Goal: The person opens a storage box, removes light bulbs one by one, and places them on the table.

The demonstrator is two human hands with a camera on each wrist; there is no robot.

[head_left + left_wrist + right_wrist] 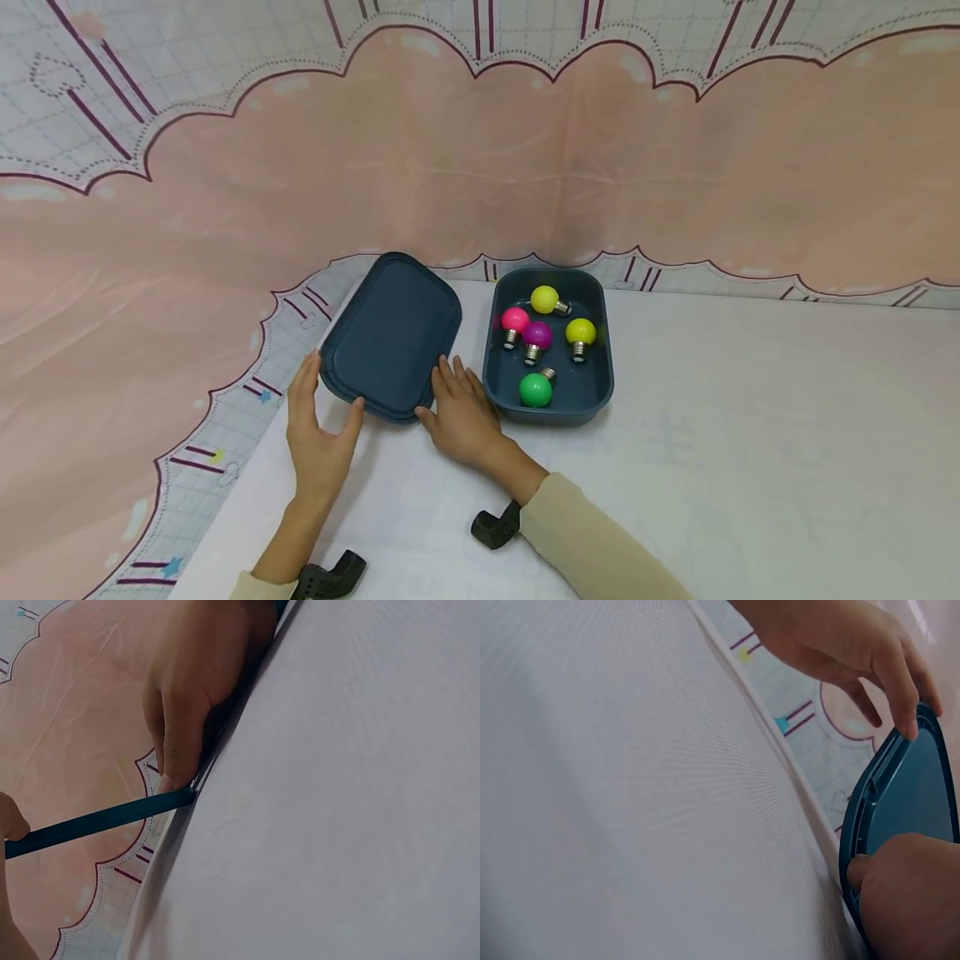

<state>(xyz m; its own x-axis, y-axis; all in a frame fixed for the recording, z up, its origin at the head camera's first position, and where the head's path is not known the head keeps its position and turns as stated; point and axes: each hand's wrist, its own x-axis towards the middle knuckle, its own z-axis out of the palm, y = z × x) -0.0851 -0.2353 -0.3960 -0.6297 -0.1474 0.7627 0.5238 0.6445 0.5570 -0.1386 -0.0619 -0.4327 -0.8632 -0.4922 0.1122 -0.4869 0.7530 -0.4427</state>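
Note:
A dark blue plastic lid (392, 333), rounded at its corners, lies in both hands left of a matching box. My left hand (321, 437) holds its lower-left corner, fingers along the left side and thumb at the near edge. At the lower-right corner, my right hand (465, 417) grips the rim between thumb and fingers, the other fingers fanned out toward the box. The right wrist view shows the lid (911, 787) with the left hand (855, 652) at its far corner. Seen edge-on in the left wrist view, the lid (97, 820) looks like a thin band.
The open dark blue box (592, 400) stands right beside the right hand. Several small coloured light bulbs lie in it, among them a green bulb (535, 390) and a purple bulb (537, 335). A white cloth (750, 433) covers the table, whose left edge runs near the left hand.

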